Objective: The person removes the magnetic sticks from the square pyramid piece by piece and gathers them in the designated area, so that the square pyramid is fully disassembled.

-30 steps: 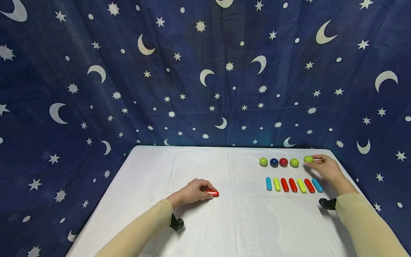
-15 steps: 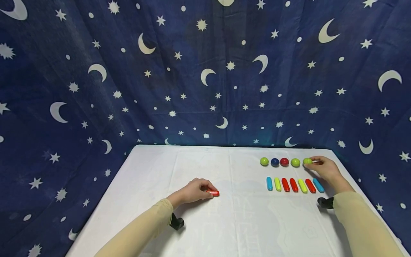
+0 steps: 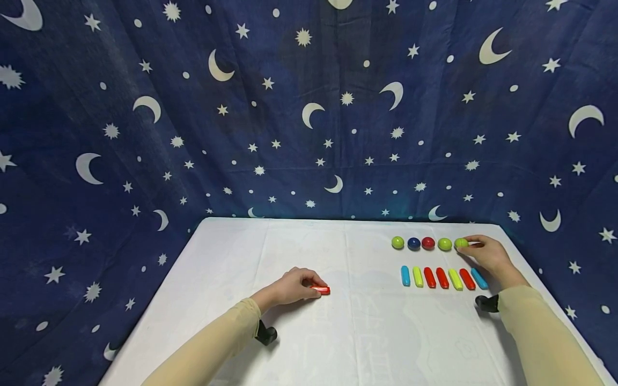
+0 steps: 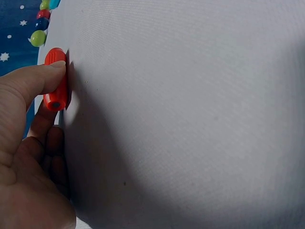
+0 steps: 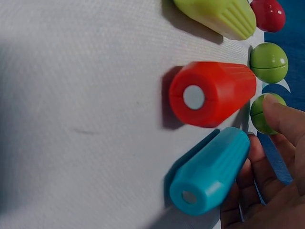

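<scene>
My left hand (image 3: 292,287) pinches a short red plastic stick (image 4: 56,86) between thumb and fingers, low at the white tabletop. The stick has ribbed sides and a dark disc in its end. At the far right, my right hand (image 3: 490,254) holds a glossy green ball (image 5: 261,114) with a seam, thumb on the near side. That ball stands at the right end of a row, close beside another green ball (image 3: 444,244). Nearest below the right hand lie a blue stick (image 5: 209,174) and a red stick with a pale end disc (image 5: 214,93).
Left along the ball row are a red ball (image 3: 428,243), a dark blue ball (image 3: 413,244) and a green ball (image 3: 397,243). In front, several blue, yellow and red sticks form a second row, including a yellow stick (image 3: 455,279). A starry blue curtain (image 3: 309,107) hangs behind the table (image 3: 241,241).
My right hand has moved slightly left and down with the green ball, narrowing the gap to its neighbour. The left hand and its red stick have stayed in place.
</scene>
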`<control>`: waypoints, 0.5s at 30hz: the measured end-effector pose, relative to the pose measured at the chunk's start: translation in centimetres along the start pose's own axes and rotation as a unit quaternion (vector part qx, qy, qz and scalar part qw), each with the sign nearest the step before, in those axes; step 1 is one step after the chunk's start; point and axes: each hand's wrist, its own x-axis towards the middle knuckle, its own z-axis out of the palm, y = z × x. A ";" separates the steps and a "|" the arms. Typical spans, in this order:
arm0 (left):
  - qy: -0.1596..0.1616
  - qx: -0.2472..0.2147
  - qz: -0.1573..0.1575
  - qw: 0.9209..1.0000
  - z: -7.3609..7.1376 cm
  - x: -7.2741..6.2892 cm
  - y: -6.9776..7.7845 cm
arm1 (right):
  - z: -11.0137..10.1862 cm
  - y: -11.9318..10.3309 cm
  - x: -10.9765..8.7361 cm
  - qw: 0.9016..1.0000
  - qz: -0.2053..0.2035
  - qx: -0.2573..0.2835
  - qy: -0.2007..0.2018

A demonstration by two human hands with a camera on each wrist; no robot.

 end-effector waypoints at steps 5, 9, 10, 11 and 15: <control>-0.001 -0.006 -0.003 1.000 0.0 0.0 0.0 | 0.1 0.0 0.0 1.000 -0.004 -0.002 0.002; -0.001 -0.007 -0.005 1.000 0.1 0.1 0.0 | 0.2 0.0 0.1 1.000 0.001 -0.008 0.004; -0.001 -0.007 -0.005 1.000 0.1 0.1 0.0 | 0.2 0.0 0.1 1.000 0.002 -0.009 0.004; 0.000 -0.007 -0.005 1.000 0.1 0.1 -0.1 | 0.2 0.0 0.1 1.000 0.004 -0.009 0.004; -0.001 -0.008 -0.005 1.000 0.1 0.1 -0.1 | 0.2 0.1 0.1 1.000 0.008 -0.008 0.000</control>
